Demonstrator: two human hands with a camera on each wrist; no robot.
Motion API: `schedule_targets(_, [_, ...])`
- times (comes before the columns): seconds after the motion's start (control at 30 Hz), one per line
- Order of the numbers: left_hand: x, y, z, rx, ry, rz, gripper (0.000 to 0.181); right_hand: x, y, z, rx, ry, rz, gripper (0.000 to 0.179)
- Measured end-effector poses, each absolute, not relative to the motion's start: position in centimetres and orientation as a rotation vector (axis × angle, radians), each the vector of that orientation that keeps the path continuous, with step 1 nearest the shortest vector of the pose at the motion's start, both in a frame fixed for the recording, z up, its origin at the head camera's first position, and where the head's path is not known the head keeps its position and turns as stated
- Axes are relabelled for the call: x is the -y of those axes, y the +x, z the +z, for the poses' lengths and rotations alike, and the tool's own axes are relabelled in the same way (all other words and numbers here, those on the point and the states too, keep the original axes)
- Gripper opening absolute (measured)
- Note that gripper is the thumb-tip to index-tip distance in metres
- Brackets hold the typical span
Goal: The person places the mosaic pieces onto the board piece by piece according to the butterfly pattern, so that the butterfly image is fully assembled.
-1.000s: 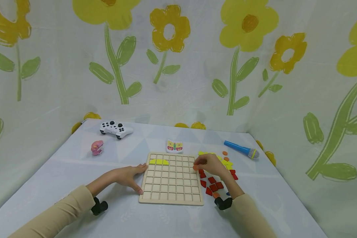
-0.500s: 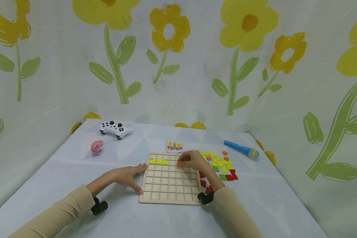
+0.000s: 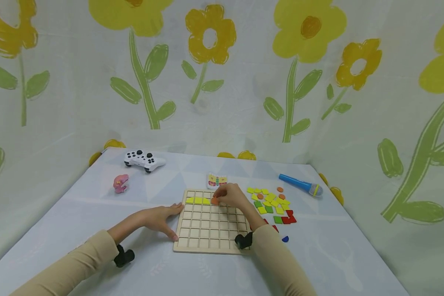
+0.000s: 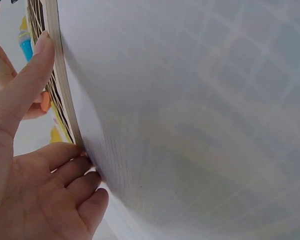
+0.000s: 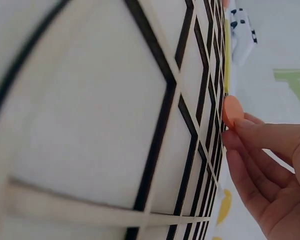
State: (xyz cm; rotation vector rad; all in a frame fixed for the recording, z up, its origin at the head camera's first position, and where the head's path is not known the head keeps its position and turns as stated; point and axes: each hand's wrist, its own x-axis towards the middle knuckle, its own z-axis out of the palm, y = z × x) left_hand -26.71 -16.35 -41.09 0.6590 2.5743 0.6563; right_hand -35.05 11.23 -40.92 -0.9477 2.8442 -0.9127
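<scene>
A square wooden grid board (image 3: 205,235) lies flat on the table, with several yellow pieces (image 3: 197,200) in a row in its upper left cells. My left hand (image 3: 157,218) rests spread along the board's left edge; in the left wrist view its thumb (image 4: 44,47) touches the rim. Between thumb and fingers, my right hand (image 3: 232,196) pinches an orange disc (image 5: 233,110) on edge. This disc is tilted, low over the cell just right of the yellow row. Behind the board is a small card (image 3: 217,179) with a printed butterfly, partly hidden by the right hand.
Loose yellow tiles (image 3: 270,197), green tiles, red tiles (image 3: 285,220) and orange discs lie right of the board, some hidden by the right arm. A blue piece (image 3: 285,239) lies nearer. Toward the back are a blue toy microphone (image 3: 297,183), a white game controller (image 3: 143,160) and a pink figurine (image 3: 120,183).
My right hand has carried the orange disc leftward from the board's right edge to beside the yellow row. More loose tiles now show. My left hand has stayed at the board's edge.
</scene>
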Motion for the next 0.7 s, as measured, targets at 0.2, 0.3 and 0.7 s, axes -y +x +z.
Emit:
schedule_targets(0.2, [16.3,-26.8,-41.1,-2.572,0.666,0.655,0.104,-11.2,-35.1,-40.8,-2.844,-0.887,-0.879,0.012])
schedule_targets(0.3, [16.4,-26.9,-41.2,-2.568,0.669,0.655,0.104,-11.3,-35.0,-40.8,-2.845,-0.866,-0.872,0.014])
schedule_targets(0.7, [16.4,-26.9,-41.2,-2.574,0.668,0.653,0.104,-13.0,-34.8,-40.7,-2.845,-0.893,-0.898,0.014])
